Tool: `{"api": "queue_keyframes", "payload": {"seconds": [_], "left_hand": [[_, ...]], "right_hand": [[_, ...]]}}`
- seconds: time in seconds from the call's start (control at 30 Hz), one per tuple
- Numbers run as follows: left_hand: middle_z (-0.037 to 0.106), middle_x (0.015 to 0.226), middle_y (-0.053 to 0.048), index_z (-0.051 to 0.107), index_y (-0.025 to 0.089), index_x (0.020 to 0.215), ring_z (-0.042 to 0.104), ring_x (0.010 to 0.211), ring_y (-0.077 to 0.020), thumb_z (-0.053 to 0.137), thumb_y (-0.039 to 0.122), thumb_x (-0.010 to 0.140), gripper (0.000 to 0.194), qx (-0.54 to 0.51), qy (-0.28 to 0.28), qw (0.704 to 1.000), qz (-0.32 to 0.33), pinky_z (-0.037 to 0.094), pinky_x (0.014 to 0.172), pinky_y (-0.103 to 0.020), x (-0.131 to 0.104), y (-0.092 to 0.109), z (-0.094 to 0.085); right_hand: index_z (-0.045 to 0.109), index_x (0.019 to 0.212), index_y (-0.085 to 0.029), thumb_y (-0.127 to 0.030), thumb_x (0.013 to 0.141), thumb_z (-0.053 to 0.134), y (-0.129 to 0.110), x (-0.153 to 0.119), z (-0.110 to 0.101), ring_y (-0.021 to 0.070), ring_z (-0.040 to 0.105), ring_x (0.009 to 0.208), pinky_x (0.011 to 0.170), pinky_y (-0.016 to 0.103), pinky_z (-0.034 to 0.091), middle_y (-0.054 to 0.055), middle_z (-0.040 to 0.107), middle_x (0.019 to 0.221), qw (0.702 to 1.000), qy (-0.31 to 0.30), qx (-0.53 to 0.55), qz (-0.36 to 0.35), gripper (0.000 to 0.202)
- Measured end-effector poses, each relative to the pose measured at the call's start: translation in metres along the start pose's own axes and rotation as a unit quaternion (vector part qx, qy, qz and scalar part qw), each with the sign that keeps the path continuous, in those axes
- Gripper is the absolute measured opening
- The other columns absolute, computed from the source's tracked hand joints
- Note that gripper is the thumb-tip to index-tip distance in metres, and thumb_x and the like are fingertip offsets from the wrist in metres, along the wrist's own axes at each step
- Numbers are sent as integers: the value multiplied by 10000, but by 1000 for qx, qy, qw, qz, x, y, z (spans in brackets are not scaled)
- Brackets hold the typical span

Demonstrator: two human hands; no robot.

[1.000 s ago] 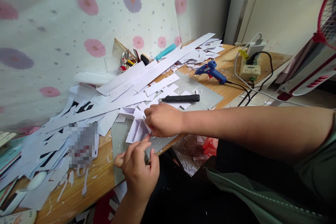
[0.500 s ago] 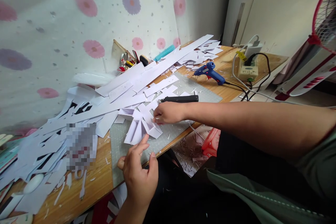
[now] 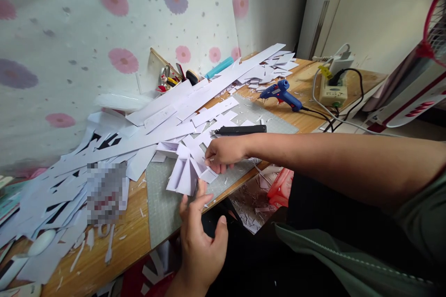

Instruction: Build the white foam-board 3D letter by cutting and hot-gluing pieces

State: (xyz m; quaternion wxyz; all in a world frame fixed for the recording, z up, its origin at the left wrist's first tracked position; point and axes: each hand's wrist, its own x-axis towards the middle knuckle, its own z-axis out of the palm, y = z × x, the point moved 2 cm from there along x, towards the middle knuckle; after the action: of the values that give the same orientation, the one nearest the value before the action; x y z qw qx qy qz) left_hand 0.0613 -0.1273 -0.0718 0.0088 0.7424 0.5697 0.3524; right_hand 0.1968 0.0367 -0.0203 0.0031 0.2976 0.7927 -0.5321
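A folded white paper model (image 3: 183, 174) with several box-like arms lies on the grey cutting mat (image 3: 162, 222). My right hand (image 3: 225, 153) is at its right side, fingers curled in a pinch. A small white bit shows at the fingertips, but what they grip is too hidden to name. Below the model, my left hand (image 3: 205, 241) is open with fingers apart and holds nothing; its index fingertip is close to the model's lower edge. A black utility knife (image 3: 242, 129) lies just beyond my right hand.
A blue hot glue gun (image 3: 282, 94) rests on the wooden table, its cord running towards a power strip (image 3: 333, 90). White paper strips (image 3: 223, 88) and offcuts cover the back and left. A red plastic bin (image 3: 281, 188) stands below the table edge.
My left hand has moved right and slightly down, its fingers spreading and drawing back from the model. My right hand stays at the model's right side, still pinching. The view has shifted slightly.
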Motion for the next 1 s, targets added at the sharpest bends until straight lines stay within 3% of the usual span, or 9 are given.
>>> {"api": "queue_keyframes", "payload": {"seconds": [0.23, 0.33, 0.87, 1.0], "left_hand": [[440, 1448, -188, 463, 199, 1172, 433, 1329, -301, 536, 73, 783, 416, -68, -65, 995, -21, 177, 1155, -598, -4, 0, 2], [444, 1443, -195, 463, 197, 1170, 428, 1332, -309, 527, 75, 783, 411, -67, -70, 995, -19, 152, 1152, -617, -4, 2, 2], [541, 1352, -184, 502, 209, 1112, 485, 1276, -327, 553, 109, 741, 387, 22, -45, 998, 26, 318, 1074, -610, 6, 14, -4], [524, 1367, -198, 500, 200, 1100, 483, 1277, -321, 534, 115, 782, 331, 35, -36, 998, 34, 339, 1050, -605, 6, 14, -2]], "right_hand": [[529, 696, -128, -210, 902, 426, 2, 3, 1, 123, 611, 614, 515, 225, 486, 47, 624, 718, 1000, -3, 23, -7, 245], [528, 678, -128, -154, 868, 446, 1, 3, 2, 113, 600, 592, 533, 229, 496, 36, 616, 695, 999, 4, 31, -6, 209], [534, 676, -133, -82, 777, 476, -5, -3, 4, 106, 588, 566, 529, 221, 488, 14, 599, 640, 999, 24, 38, 9, 127], [532, 665, -130, -144, 842, 469, -3, -2, 3, 107, 597, 567, 542, 228, 497, 18, 601, 636, 999, 25, 42, 10, 188]]}}
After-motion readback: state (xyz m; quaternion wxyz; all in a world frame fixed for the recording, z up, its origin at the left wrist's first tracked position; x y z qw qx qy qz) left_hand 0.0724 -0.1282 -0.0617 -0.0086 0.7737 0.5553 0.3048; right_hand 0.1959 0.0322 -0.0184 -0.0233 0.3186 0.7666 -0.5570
